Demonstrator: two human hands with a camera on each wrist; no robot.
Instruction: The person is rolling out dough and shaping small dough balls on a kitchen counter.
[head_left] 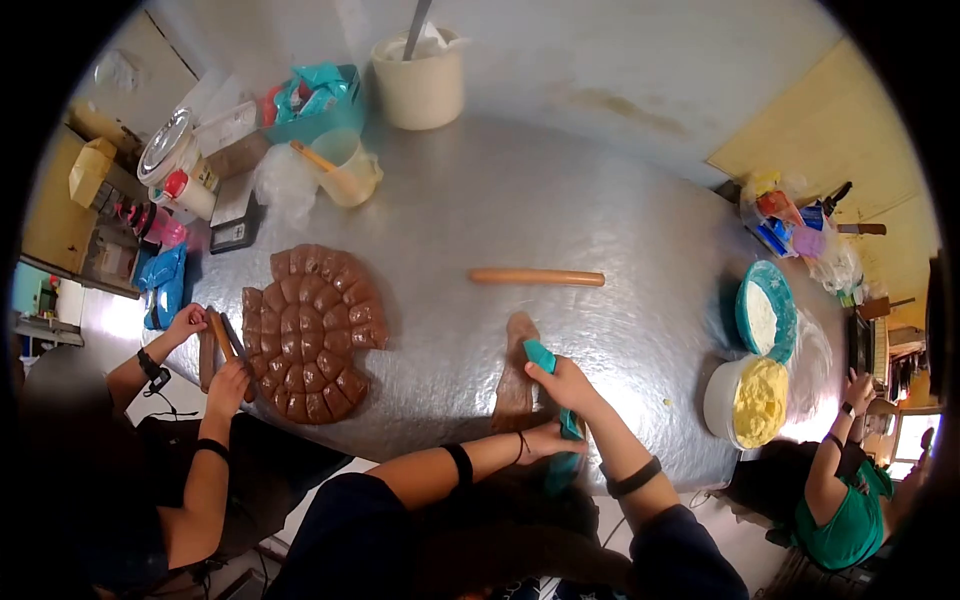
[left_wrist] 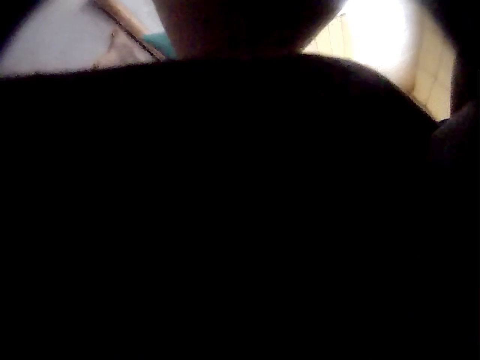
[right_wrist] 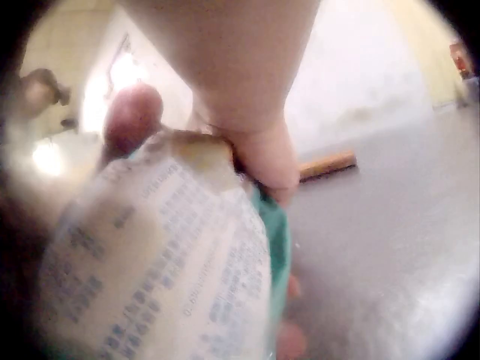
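Observation:
In the head view a teal packet [head_left: 541, 356] is between both hands at the table's near edge. My right hand [head_left: 566, 384] grips its upper end. Lower down, my left hand [head_left: 550, 440] holds the same packet. The right wrist view has the packet's pale printed side [right_wrist: 172, 255] facing the camera, with my right hand [right_wrist: 266, 154] at its top. A flattened strip of brown dough [head_left: 515, 385] lies just left of the packet. Beyond it is a wooden rolling pin [head_left: 537, 276]. The left wrist view is mostly dark.
Scored brown dough pieces [head_left: 310, 335] lie to the left, beside another person's hands [head_left: 230, 385] with a wooden stick. At the right stand a teal bowl of white powder [head_left: 762, 308] and a white tub of yellow paste [head_left: 758, 400]. A beige tub [head_left: 420, 88] stands at the back.

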